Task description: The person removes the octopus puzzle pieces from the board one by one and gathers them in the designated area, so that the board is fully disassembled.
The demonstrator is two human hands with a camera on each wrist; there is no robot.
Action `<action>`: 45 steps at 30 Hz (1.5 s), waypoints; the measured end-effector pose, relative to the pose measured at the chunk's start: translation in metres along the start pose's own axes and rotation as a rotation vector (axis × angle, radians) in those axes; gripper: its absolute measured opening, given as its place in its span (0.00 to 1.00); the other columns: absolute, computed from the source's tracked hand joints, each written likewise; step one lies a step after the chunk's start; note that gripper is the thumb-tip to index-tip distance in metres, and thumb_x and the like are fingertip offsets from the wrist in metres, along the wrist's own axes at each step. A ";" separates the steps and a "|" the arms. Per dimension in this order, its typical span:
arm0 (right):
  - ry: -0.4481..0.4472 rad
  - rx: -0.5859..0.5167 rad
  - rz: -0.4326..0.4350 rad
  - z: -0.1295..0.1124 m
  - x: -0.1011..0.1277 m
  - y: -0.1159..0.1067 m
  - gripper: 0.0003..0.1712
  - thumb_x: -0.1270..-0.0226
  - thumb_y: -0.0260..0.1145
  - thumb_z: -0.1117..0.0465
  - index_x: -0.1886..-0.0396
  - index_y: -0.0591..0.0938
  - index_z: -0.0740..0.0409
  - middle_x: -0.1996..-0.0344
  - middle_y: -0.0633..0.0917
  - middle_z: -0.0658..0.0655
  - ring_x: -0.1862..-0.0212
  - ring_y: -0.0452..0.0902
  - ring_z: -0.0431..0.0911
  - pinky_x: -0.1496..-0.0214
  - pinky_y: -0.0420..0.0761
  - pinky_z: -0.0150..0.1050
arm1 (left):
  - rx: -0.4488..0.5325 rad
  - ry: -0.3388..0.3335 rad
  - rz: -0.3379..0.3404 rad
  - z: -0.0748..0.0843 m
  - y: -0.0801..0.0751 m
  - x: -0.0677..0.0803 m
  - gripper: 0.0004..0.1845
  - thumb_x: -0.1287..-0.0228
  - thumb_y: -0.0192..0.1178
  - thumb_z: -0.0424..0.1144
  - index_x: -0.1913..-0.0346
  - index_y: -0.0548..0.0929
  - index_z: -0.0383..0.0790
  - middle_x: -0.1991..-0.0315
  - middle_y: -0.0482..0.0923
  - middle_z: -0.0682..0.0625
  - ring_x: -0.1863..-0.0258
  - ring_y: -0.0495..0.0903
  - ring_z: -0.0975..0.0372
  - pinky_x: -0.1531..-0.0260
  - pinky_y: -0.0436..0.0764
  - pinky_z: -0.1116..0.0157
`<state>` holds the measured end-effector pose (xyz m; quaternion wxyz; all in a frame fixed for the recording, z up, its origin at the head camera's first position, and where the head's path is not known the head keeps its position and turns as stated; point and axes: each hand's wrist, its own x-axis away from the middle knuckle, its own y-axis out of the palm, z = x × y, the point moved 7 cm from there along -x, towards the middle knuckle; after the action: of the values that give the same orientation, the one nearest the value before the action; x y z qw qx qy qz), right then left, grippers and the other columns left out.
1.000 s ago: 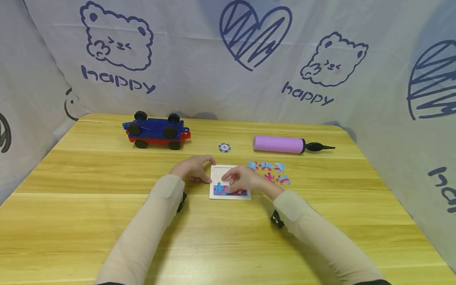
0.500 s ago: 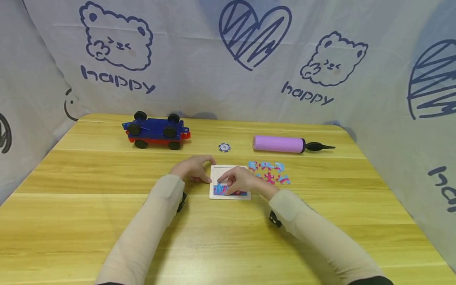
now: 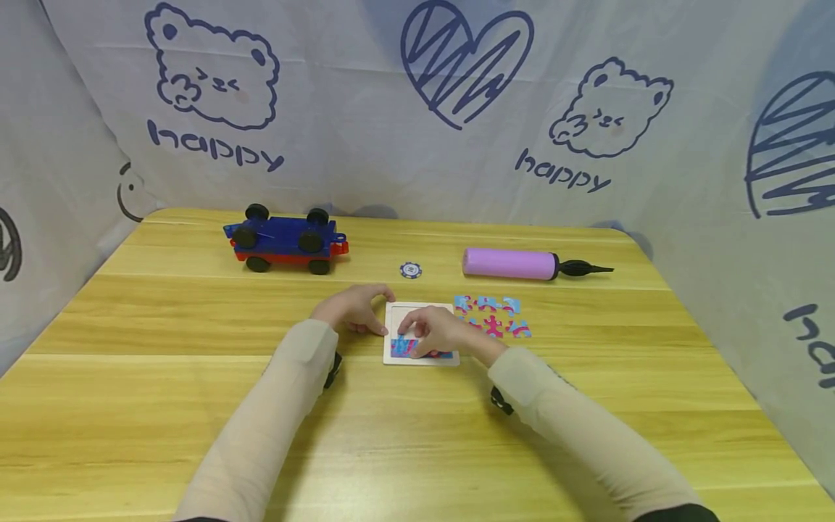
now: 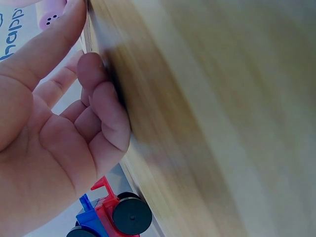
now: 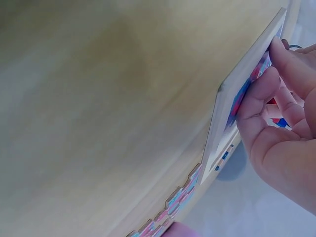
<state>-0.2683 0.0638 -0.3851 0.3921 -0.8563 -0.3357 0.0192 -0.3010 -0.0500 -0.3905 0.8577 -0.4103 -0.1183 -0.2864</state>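
A square pale puzzle tray [image 3: 398, 362] lies flat on the table, with blue and pink jigsaw pieces [image 3: 402, 349] along its near side. My left hand [image 3: 352, 307] is at its left edge, index fingertip at the far left corner and thumb lower down that side. In the left wrist view the other fingers [image 4: 111, 118] curl beside the table surface. My right hand [image 3: 442, 332] reaches over the tray, thumb and index finger on a piece at the near left. The right wrist view shows both fingertips [image 5: 266, 81] at the pieces' surface; the hand covers part of the row.
Several loose jigsaw pieces [image 3: 493, 325] lie right of the tray. Behind it is a poker chip [image 3: 411, 270]. A blue and red toy wagon set [image 3: 290, 239] with black wheels stands back left, and a purple hand pump [image 3: 510, 264] lies back right. Printed cloth [image 3: 365, 145] hangs behind.
My right hand has shifted slightly left over the tray, uncovering more loose pieces on the right. The left hand has stayed in place.
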 end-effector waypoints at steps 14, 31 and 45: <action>-0.021 -0.029 -0.018 -0.002 -0.002 0.002 0.17 0.54 0.70 0.73 0.63 0.75 0.63 0.75 0.71 0.53 0.82 0.64 0.37 0.81 0.68 0.27 | -0.006 -0.020 -0.005 -0.001 0.000 -0.001 0.30 0.50 0.66 0.35 0.43 0.67 0.45 0.58 0.68 0.41 0.82 0.68 0.61 0.82 0.71 0.69; -0.043 -0.147 -0.045 -0.001 0.001 0.003 0.09 0.40 0.58 0.72 0.60 0.70 0.62 0.75 0.74 0.53 0.79 0.68 0.41 0.80 0.71 0.30 | -0.008 -0.006 -0.002 -0.001 0.000 -0.001 0.30 0.50 0.66 0.34 0.43 0.67 0.45 0.62 0.69 0.42 0.82 0.68 0.61 0.81 0.70 0.69; 0.020 -0.273 -0.041 0.003 -0.001 0.000 0.08 0.37 0.56 0.70 0.59 0.71 0.63 0.72 0.79 0.54 0.79 0.68 0.41 0.80 0.71 0.31 | 0.011 0.008 -0.007 -0.001 0.001 -0.002 0.30 0.50 0.66 0.33 0.44 0.66 0.43 0.79 0.66 0.48 0.85 0.66 0.64 0.83 0.68 0.71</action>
<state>-0.2695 0.0653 -0.3873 0.2755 -0.8948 -0.3487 -0.0435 -0.3020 -0.0494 -0.3927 0.8594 -0.4040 -0.1176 -0.2904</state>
